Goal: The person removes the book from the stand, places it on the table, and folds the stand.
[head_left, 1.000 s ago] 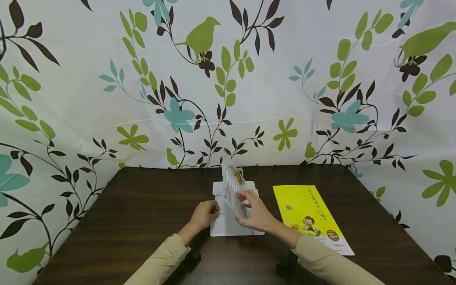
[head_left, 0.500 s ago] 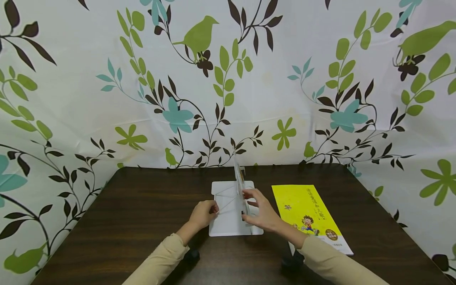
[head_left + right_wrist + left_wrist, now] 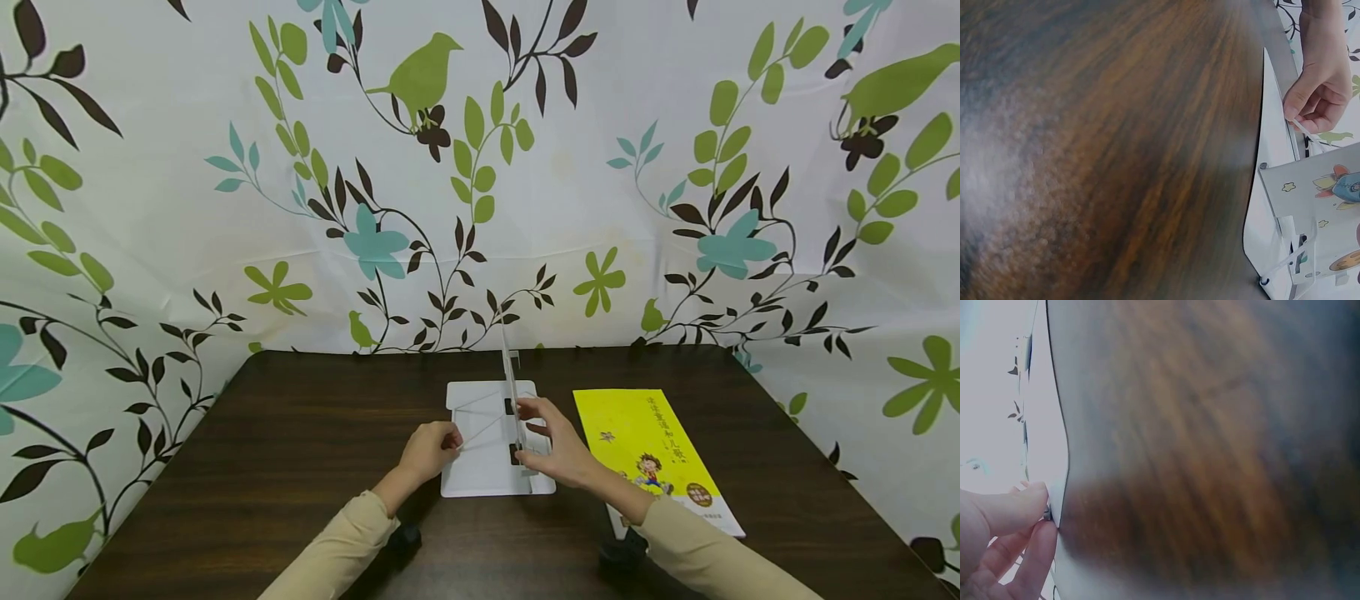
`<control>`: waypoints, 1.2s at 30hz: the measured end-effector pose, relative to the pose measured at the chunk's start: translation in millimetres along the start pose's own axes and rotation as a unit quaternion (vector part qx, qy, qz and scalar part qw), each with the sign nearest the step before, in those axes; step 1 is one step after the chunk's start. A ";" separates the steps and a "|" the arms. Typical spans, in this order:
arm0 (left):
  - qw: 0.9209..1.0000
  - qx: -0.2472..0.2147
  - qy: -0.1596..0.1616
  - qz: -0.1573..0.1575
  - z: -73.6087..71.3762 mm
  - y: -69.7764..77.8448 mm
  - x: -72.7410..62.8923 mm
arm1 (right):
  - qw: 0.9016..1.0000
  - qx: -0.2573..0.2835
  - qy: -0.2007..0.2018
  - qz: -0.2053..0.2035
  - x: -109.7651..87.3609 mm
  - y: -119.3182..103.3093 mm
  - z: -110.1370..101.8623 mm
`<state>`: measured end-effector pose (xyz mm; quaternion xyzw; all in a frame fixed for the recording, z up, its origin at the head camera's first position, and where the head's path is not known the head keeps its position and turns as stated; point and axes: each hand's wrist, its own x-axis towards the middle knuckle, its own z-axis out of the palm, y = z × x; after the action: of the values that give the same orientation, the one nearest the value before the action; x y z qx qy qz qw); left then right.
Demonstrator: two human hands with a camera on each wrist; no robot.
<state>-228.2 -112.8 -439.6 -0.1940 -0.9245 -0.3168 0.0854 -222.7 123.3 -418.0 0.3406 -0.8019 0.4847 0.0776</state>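
Observation:
A white folding book stand lies on the dark table, its base plate [image 3: 480,462] flat and its printed panel [image 3: 510,379] raised almost edge-on in the head view. Cartoon rockets show on the panel [image 3: 1335,187] in the right wrist view. My left hand [image 3: 431,450] pinches a thin white wire rod [image 3: 480,432] of the stand between thumb and fingers, at the base plate's left edge. My right hand [image 3: 558,446] holds the panel from the right, thumb low and fingers higher up. Two black fittings [image 3: 514,454] show at the panel's foot.
A yellow children's book [image 3: 637,442] lies to the right of the stand, partly under my right forearm. The brown wooden table [image 3: 315,442] meets a leaf-and-bird patterned cloth [image 3: 555,208] at its far edge.
The panel has swung from a leftward tilt to nearly upright, uncovering more of the base plate and the black fittings. My right hand moved slightly right with it; the left stayed put.

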 end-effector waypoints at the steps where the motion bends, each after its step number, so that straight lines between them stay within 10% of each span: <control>1: 1.000 -0.002 -0.001 -0.004 0.0 0.1 0.2 | 1.000 0.000 0.000 0.000 -0.1 0.1 -0.1; 22: 1.000 0.020 -0.004 -0.010 0.3 1.6 1.4 | 1.000 0.009 -0.002 -0.009 1.3 -5.6 0.2; 36: 0.998 -0.062 -0.033 -0.003 -9.7 -5.2 -4.3 | 0.999 0.025 0.028 0.000 -3.4 -2.9 8.7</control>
<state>-226.1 -123.8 -436.0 -0.2069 -0.9059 -0.3670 0.0418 -216.6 116.8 -421.9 0.3288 -0.7870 0.5140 0.0911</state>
